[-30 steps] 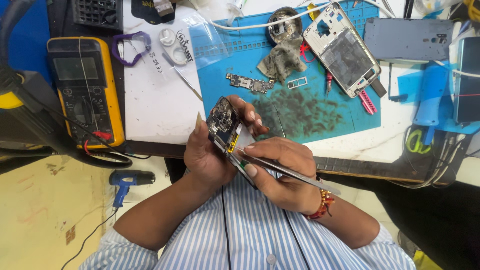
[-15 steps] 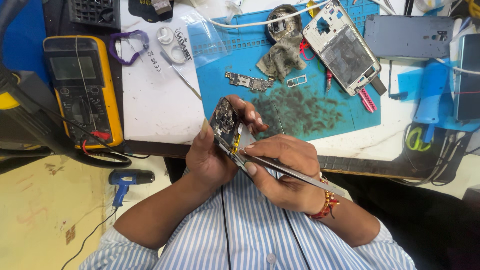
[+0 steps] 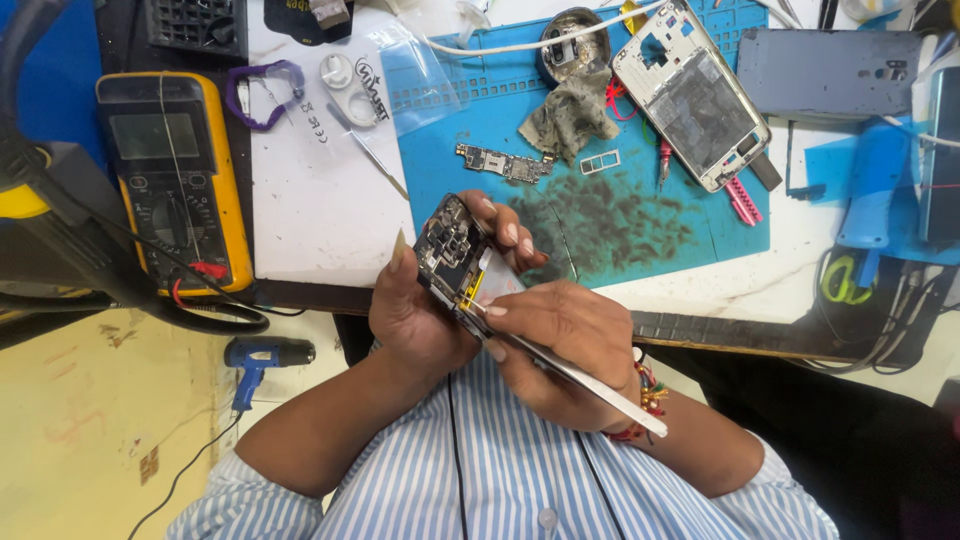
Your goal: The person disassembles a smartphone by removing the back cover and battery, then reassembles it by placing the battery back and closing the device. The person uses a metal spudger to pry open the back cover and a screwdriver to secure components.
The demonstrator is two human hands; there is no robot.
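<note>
**Repair bench: opened phone held in both hands**

A cluttered white workbench (image 3: pixel 320 190) carries a blue work mat (image 3: pixel 640 220), smudged dark near its front edge. On the mat lie a small circuit board (image 3: pixel 503 163), a grey rag (image 3: pixel 570 112), a metal card tray (image 3: pixel 600 161) and a bare phone frame (image 3: pixel 692 95). A yellow multimeter (image 3: pixel 175 180) sits at the bench's left side. A blue hot glue gun (image 3: pixel 262 358) lies on the floor below.

The left hand (image 3: pixel 420 315) is closed around an opened phone (image 3: pixel 455 255), held tilted above the bench's front edge. The thumb lies along the phone's left side and the fingertips (image 3: pixel 510 232) wrap over its right edge, so the exposed inner parts face up between them.

The right hand (image 3: pixel 560 350) is clenched around metal tweezers (image 3: pixel 580 375). Their long end runs back over the wrist toward the striped shirt (image 3: pixel 480 470). The working tip meets the phone at its lower edge, beside a yellow strip, just under the right forefinger. Both hands touch each other at the phone.
</note>
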